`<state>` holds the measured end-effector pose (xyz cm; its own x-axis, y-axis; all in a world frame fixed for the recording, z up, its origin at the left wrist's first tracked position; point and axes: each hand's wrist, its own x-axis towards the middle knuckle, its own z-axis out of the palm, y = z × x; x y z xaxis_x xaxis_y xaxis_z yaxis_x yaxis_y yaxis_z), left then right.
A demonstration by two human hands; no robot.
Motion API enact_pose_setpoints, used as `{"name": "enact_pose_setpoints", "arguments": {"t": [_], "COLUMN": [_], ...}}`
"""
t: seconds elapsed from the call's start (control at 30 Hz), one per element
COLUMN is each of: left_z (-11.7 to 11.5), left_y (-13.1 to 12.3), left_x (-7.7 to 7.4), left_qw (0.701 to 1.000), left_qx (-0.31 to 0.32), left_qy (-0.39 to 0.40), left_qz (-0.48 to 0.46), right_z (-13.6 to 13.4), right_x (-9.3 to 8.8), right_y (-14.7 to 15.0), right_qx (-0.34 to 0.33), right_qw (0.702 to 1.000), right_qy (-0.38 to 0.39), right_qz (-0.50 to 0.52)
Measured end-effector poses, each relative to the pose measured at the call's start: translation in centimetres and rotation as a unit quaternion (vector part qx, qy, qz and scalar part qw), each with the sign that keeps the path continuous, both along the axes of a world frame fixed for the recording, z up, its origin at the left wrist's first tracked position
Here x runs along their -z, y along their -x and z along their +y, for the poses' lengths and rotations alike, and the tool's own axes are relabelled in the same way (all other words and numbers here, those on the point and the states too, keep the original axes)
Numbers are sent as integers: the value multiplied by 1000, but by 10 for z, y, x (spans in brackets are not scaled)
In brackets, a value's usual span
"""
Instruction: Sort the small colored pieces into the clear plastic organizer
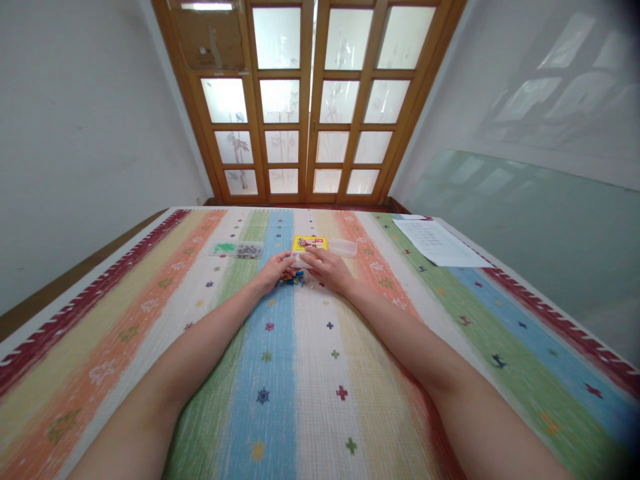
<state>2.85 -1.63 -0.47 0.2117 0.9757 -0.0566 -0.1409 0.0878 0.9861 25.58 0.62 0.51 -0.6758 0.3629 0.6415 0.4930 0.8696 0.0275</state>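
My left hand and my right hand meet near the middle of the table. Between them is a small whitish, translucent plastic box, partly covered by my fingers. The fingers of both hands are closed at its sides. Below it on the cloth lies a little heap of small blue, yellow and green pieces. Just behind my hands is a yellow box with printed pictures and a red patch; my right fingers overlap its lower edge.
Left of my hands, a clear compartment case holds green pieces and dark pieces. A clear plastic container lies to the right. Printed paper sheets rest near the right edge of the striped tablecloth. A glass panel leans by the right wall.
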Motion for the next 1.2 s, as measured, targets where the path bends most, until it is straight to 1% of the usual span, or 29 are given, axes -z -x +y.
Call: {"name": "enact_pose_setpoints", "arguments": {"t": [0.23,0.57,0.63,0.73,0.87,0.93,1.0,1.07,1.13,1.2], "left_z": [-3,-1,1,7,20,25,28,28,27,25], "left_y": [-8,-6,-4,3,23,33,42,47,49,50], "left_x": [-1,2,2,4,10,14,16,16,14,12], "left_qw": [999,998,997,988,955,935,911,878,841,815], "left_qx": [-18,-15,-32,-98,-225,-270,-295,-311,-312,-299], "left_qy": [-22,-43,-58,-88,-112,-104,-99,-113,-146,-172], "left_qz": [32,46,50,80,159,206,270,347,418,466], "right_z": [0,2,3,5,8,9,10,11,13,14], "right_x": [0,1,3,6,8,9,11,13,16,18], "right_y": [3,4,5,4,-2,-4,-4,-2,0,0], "right_qx": [-9,-17,-12,12,45,50,49,45,40,37], "right_qw": [1000,1000,1000,998,995,995,995,995,995,995], "right_qy": [-2,-7,3,22,51,59,62,62,61,61], "right_qz": [6,16,26,50,71,71,68,68,70,71]}}
